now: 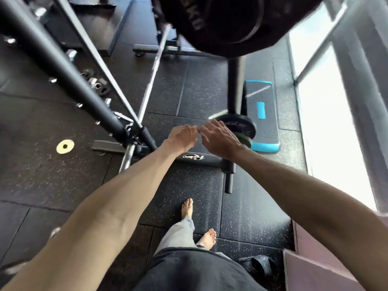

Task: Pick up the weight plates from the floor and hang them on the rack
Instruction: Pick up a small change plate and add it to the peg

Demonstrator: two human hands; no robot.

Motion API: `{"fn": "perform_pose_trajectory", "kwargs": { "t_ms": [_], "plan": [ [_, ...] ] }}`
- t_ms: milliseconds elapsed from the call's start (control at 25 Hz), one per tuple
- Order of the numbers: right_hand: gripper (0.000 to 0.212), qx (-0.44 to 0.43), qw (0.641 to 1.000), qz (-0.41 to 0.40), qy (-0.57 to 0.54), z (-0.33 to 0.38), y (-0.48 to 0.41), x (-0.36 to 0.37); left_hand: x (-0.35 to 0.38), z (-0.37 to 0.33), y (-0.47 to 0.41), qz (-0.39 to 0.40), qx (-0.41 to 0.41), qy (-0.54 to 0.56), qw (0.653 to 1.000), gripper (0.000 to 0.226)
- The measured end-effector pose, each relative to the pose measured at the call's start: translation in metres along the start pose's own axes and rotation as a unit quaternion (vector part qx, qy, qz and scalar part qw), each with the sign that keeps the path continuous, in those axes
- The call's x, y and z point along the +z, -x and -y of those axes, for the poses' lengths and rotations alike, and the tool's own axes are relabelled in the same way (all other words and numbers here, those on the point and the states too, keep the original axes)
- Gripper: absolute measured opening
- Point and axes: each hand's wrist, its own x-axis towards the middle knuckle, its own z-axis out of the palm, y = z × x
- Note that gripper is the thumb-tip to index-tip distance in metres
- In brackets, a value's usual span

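Note:
A large black weight plate [231,24] hangs close to the camera at the top, on the rack's black post [236,85]. Lower on that rack sit a smaller black plate [239,126] and a green plate [244,140] beneath it. A small yellow plate [65,146] lies flat on the floor at the left. Both my arms reach forward. My right hand [220,137] is spread beside the smaller black plate's near edge; whether it touches is unclear. My left hand [182,137] hovers just left of it, fingers loosely bent, holding nothing.
A slanted black machine frame [63,66] and a chrome barbell [151,80] cross the left side. A blue-edged step platform [262,114] lies behind the rack. The rack's base bar [199,159] runs across the floor ahead of my bare feet [189,208]. Windows line the right.

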Motion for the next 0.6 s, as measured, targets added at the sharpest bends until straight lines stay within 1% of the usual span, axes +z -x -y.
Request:
{"fn": "perform_pose_trajectory", "kwargs": {
  "t_ms": [80,160,240,320,440,520,600],
  "plan": [
    [0.03,-0.026,0.996,0.07,-0.051,0.048,-0.029,0.015,0.001,0.037,0.038,0.015,-0.06,0.009,0.998,0.025],
    [0.026,-0.041,0.983,0.157,-0.084,0.099,-0.053,0.031,0.004,0.08,0.088,0.033,-0.136,0.009,0.99,0.026],
    [0.026,-0.066,0.966,0.232,-0.093,0.154,-0.07,0.047,0.012,0.126,0.148,0.058,-0.228,0.035,0.971,0.03],
    [0.027,-0.101,0.947,0.296,-0.076,0.214,-0.083,0.063,0.024,0.169,0.213,0.07,-0.311,0.081,0.944,0.029],
    [0.028,-0.151,0.922,0.352,-0.052,0.298,-0.101,0.092,0.039,0.22,0.293,0.098,-0.394,0.111,0.907,0.025],
    [0.025,-0.18,0.903,0.386,-0.051,0.356,-0.116,0.116,0.047,0.255,0.341,0.112,-0.425,0.134,0.888,0.028],
    [0.026,-0.189,0.893,0.406,-0.048,0.409,-0.133,0.138,0.054,0.29,0.381,0.113,-0.443,0.158,0.875,0.029]
  ]
}}
